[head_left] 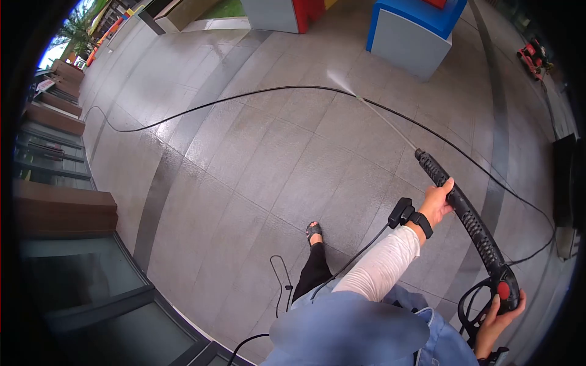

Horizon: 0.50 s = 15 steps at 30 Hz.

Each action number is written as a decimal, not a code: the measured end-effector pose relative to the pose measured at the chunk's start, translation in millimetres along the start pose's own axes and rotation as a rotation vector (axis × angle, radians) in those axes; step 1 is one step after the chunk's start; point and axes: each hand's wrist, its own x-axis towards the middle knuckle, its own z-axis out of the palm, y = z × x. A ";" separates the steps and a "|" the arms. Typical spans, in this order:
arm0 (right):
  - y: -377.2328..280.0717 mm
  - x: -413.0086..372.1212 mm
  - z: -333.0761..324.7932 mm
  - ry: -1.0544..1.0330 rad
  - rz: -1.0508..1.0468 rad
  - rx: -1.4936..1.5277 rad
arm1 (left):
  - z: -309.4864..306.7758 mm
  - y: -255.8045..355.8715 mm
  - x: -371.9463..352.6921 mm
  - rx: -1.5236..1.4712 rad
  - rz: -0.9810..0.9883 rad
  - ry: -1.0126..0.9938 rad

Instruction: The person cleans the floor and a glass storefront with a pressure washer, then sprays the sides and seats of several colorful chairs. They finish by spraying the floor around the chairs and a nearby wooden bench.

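Observation:
A long black pressure washer gun [475, 229] slants across the right side of the head view. Its thin metal wand reaches up and left, and a white fan of water [340, 82] sprays from the tip. My left hand [437, 205], below a white sleeve and a black wrist strap, is closed round the front part of the barrel. At the rear end, beside a red round patch, my right hand [497, 320] grips the handle near the trigger guard. A black box with a cable [401, 212] sits at my left wrist.
A black hose [244, 96] curves across the wet grey tiles [268, 158] and passes beneath the wand. A blue and grey block [406, 43] stands ahead. Glass panels [91, 274] line the left side. A red machine [534, 59] is at far right.

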 end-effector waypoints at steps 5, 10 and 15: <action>-18.8 26.4 54.0 -0.478 -0.165 -0.027 | -128.3 38.5 -90.2 -0.160 0.174 0.296; -21.3 31.5 92.6 -0.882 -0.190 0.078 | -172.1 35.3 -201.6 -0.264 0.384 0.549; -10.7 13.4 53.1 -0.479 -0.163 0.079 | -112.7 55.1 -116.1 -0.192 0.283 0.224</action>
